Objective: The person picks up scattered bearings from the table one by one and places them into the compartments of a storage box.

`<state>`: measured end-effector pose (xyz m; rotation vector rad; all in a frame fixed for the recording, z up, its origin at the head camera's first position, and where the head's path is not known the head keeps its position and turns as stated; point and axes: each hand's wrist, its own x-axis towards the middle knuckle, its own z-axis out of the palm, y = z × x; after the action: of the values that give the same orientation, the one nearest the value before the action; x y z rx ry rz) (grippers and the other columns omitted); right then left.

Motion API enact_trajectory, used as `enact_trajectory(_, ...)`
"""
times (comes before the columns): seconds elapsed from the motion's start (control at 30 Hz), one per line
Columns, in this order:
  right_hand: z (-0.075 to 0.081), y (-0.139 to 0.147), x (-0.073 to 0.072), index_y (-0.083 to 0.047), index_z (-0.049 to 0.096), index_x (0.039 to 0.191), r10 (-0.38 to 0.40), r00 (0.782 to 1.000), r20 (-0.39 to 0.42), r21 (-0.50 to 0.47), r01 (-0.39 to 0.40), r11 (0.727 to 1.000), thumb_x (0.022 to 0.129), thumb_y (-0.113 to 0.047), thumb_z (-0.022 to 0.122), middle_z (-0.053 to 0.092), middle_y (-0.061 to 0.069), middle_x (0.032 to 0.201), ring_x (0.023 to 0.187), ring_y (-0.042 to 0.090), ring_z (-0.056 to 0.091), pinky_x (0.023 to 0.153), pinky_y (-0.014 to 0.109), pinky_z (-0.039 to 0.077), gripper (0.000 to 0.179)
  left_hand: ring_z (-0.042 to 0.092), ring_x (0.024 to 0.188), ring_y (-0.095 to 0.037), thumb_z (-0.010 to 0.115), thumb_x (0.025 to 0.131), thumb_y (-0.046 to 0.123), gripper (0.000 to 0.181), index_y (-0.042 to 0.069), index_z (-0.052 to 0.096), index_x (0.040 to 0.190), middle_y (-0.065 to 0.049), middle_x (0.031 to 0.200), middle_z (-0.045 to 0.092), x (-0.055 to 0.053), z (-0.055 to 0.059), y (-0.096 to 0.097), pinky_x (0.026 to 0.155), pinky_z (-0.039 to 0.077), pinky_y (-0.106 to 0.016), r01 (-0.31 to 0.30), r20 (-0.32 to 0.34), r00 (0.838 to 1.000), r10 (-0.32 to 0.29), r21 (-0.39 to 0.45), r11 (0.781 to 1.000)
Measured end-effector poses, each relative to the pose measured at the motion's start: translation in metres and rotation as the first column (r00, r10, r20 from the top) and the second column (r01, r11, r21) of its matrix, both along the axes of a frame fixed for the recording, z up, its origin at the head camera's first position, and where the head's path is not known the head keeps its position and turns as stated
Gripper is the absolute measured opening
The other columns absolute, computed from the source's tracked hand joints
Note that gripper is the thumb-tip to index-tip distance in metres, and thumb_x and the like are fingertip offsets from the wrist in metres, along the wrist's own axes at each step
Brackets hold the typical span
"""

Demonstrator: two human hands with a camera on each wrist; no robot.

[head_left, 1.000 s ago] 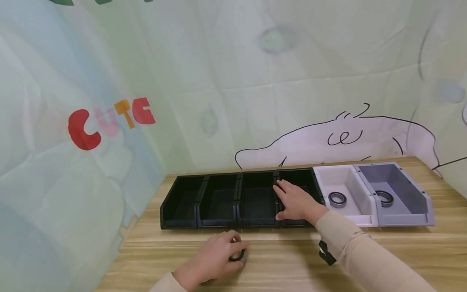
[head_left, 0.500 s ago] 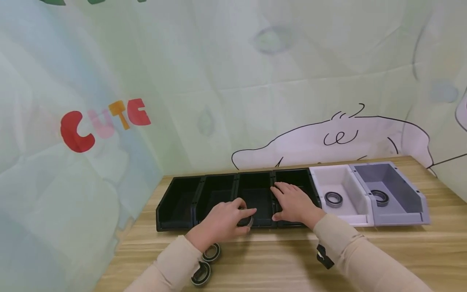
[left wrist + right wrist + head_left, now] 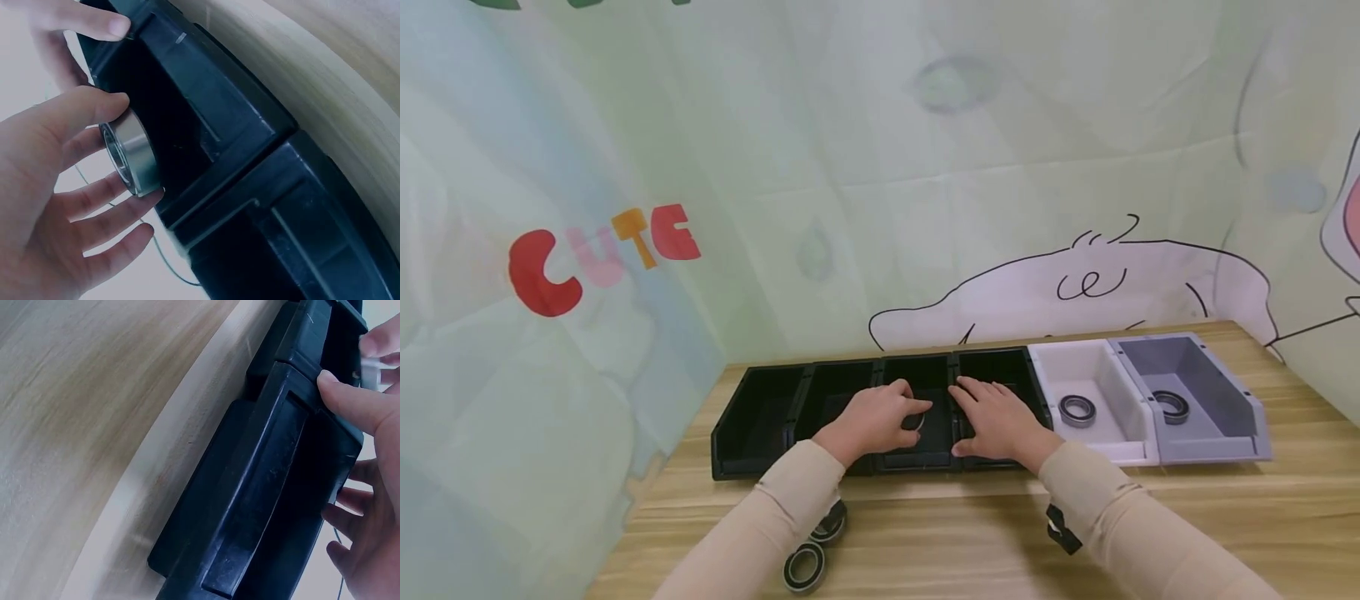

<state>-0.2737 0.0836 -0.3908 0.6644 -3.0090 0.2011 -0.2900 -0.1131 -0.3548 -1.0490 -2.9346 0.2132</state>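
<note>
The third black bin from the left (image 3: 917, 459) is lying under the left hand's fingertips. The right hand (image 3: 1000, 425), loosely spread, is touching its right wall. The left hand (image 3: 877, 421), the nearer, is pinching a steel bearing (image 3: 139, 153) by its rim, right of the palm, in or just over that bin, one flat face facing the palm.

Multicoloured lettering (image 3: 604, 272) "CUTE"; on the pale backdrop (image 3: 850, 225)
</note>
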Motion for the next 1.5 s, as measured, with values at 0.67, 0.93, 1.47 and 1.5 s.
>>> enact_trajectory(0.67, -0.002, -0.002, -0.001, -0.006, 0.034, 0.142, 0.001, 0.999, 0.042, 0.000, -0.001, 1.000, 0.077, -0.050, 0.067, 0.028, 0.015, 0.149, 0.121, 0.038, 0.049, 0.097, 0.046, 0.042, 0.085, 0.057, 0.091, -0.019, 0.069, 0.081, 0.028, 0.045, 0.019, 0.059, 0.124, -0.008, 0.116, 0.055, -0.039, -0.034, 0.032, 0.085, 0.049, -0.035, -0.202, 0.193, 0.961, 0.196, 0.012, 0.979)
enact_trajectory(0.93, -0.002, -0.002, -0.002, -0.008, 0.032, 0.143, -0.014, 0.998, 0.062, -0.001, 0.015, 1.000, 0.077, -0.049, 0.067, 0.025, 0.014, 0.150, 0.123, 0.037, 0.046, 0.094, 0.046, 0.044, 0.085, 0.057, 0.100, -0.022, 0.069, 0.080, 0.025, 0.047, 0.018, 0.058, 0.125, -0.009, 0.122, 0.052, -0.049, -0.044, 0.037, 0.087, 0.048, -0.037, -0.250, 0.245, 0.941, 0.233, 0.041, 0.967)
enact_trajectory(1.47, 0.000, -0.001, 0.001, -0.009, 0.031, 0.144, -0.018, 0.997, 0.072, 0.035, 0.016, 0.999, 0.078, -0.051, 0.065, 0.024, 0.013, 0.151, 0.127, 0.037, 0.043, 0.099, 0.045, 0.039, 0.085, 0.053, 0.113, -0.025, 0.067, 0.082, 0.024, 0.045, 0.017, 0.058, 0.126, -0.008, 0.125, 0.054, -0.048, -0.051, 0.044, 0.097, 0.043, -0.037, -0.243, 0.215, 0.947, 0.241, -0.015, 0.970)
enact_trajectory(1.5, 0.000, -0.001, 0.000, -0.009, 0.030, 0.144, -0.021, 0.997, 0.074, 0.038, 0.018, 0.999, 0.078, -0.051, 0.064, 0.024, 0.013, 0.151, 0.127, 0.037, 0.042, 0.100, 0.046, 0.039, 0.085, 0.053, 0.113, -0.024, 0.067, 0.082, 0.024, 0.045, 0.017, 0.058, 0.126, -0.007, 0.125, 0.054, -0.048, -0.051, 0.045, 0.097, 0.043, -0.037, -0.245, 0.212, 0.947, 0.242, -0.015, 0.969)
